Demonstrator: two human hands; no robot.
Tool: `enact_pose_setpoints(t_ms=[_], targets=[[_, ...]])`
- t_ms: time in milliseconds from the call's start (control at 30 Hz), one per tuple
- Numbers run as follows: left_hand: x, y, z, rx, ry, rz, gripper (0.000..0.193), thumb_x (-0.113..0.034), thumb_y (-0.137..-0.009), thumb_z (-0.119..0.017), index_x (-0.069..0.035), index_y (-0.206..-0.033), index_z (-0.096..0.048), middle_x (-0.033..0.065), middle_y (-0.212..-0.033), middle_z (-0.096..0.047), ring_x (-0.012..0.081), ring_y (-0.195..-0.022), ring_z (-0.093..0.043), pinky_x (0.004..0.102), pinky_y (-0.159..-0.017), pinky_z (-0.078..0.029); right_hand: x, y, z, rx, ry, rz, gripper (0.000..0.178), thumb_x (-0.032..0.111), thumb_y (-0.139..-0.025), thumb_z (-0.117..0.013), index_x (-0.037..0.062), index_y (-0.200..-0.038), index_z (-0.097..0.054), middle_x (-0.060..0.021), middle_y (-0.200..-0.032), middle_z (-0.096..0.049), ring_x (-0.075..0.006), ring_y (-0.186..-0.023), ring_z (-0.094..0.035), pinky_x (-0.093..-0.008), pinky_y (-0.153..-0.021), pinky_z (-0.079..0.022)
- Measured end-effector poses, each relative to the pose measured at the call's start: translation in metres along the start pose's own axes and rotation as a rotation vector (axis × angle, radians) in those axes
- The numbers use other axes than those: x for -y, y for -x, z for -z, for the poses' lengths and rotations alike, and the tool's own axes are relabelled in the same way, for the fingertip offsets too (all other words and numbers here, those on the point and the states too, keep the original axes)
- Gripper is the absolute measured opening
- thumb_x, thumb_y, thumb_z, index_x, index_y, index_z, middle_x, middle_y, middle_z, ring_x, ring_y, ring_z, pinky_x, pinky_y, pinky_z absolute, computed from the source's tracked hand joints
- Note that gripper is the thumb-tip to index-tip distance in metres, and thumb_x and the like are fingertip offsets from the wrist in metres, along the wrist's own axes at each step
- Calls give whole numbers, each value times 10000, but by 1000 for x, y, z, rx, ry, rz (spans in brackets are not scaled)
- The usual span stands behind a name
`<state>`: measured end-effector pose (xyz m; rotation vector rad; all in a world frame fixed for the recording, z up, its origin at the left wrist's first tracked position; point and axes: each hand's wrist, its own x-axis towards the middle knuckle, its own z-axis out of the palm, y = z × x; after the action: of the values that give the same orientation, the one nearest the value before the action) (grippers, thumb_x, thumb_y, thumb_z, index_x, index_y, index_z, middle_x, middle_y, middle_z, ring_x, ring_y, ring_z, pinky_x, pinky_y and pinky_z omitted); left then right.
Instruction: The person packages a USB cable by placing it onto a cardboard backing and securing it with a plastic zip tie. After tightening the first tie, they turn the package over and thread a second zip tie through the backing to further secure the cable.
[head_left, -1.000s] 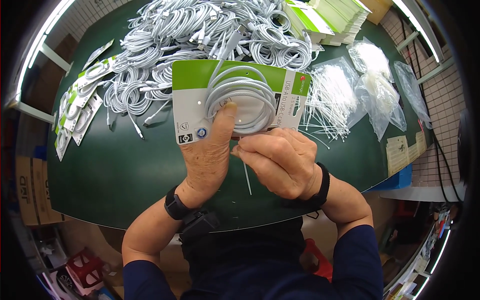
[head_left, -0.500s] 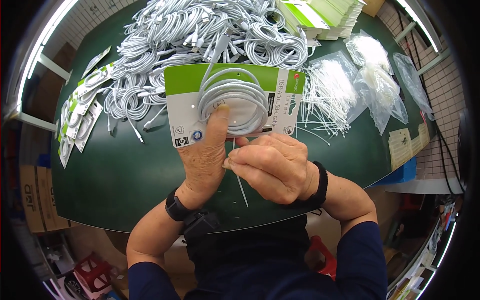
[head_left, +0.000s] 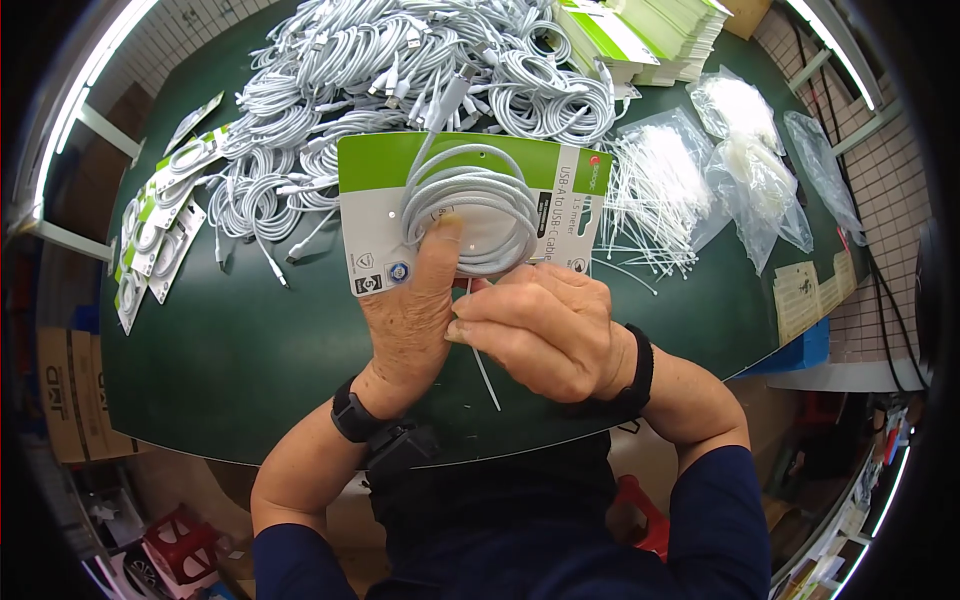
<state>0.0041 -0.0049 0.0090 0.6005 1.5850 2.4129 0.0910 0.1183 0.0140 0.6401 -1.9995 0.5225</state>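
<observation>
A coiled grey-white USB cable (head_left: 505, 188) lies against the front of a green and white packaging card (head_left: 375, 160). My left hand (head_left: 415, 285) is closed on both, its thumb pressed inside the coil and its fingers hidden behind the card. One plug of the cable (head_left: 450, 100) sticks up past the card's top edge. Below the card, my right hand (head_left: 545, 325) pinches a thin white cable tie (head_left: 486, 380), whose tail points down toward me. Where the tie's other end goes behind the card cannot be seen.
A big heap of coiled cables (head_left: 350, 60) covers the table's far side. Several carded cables (head_left: 160, 230) lie at left. Stacked cards (head_left: 670, 40) stand at back right, near loose white cable ties (head_left: 655, 195) and plastic bags (head_left: 755, 165). The green table (head_left: 250, 370) curves around me.
The card and coil have shifted very slightly to the right, and the tie's tail has moved a touch with them. Both hands keep the same hold.
</observation>
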Motion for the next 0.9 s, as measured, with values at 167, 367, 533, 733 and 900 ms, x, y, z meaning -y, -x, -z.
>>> enact_pose_setpoints(t_ms=[167,367,533,733,900], targets=[[12,-3,2,28,-105,-163,328,-107,-972,-728,9,-1241,-581,88,-1034,-684,118,-728,-671,236,-495,-523,-7,-2,11,8,-98,-133,221,-58,-812,-797,22,-998,-710,-123,-955,-750,-198,-665,-698,-303,-590,-573],[11,8,3,36,80,161,264,-112,-968,-744,12,-1169,-626,55,-962,-691,89,-616,-631,231,-460,-485,-17,-3,10,-134,-114,-371,240,-62,-815,-820,28,-1001,-697,-108,-892,-754,-208,-633,-686,-295,-563,-548],[6,7,-2,23,15,161,186,-126,-969,-750,16,-1064,-676,28,-875,-691,62,-551,-597,224,-445,-468,-21,-9,13,-54,98,-210,263,-78,-809,-815,6,-1037,-717,-109,-896,-736,-220,-676,-665,-312,-576,-529],[6,4,0,19,-23,120,172,-139,-972,-749,18,-1014,-692,27,-808,-687,56,-548,-593,227,-448,-462,-17,-12,14,16,275,-126,354,-106,-750,-810,6,-1079,-741,-102,-931,-716,-236,-722,-632,-317,-605,-516],[3,5,0,3,-2,205,182,-152,-965,-758,14,-1004,-694,23,-791,-687,59,-542,-587,233,-452,-458,-9,-13,27,136,229,-100,458,-114,-687,-808,43,-1114,-761,-72,-989,-704,-234,-788,-632,-308,-630,-519]])
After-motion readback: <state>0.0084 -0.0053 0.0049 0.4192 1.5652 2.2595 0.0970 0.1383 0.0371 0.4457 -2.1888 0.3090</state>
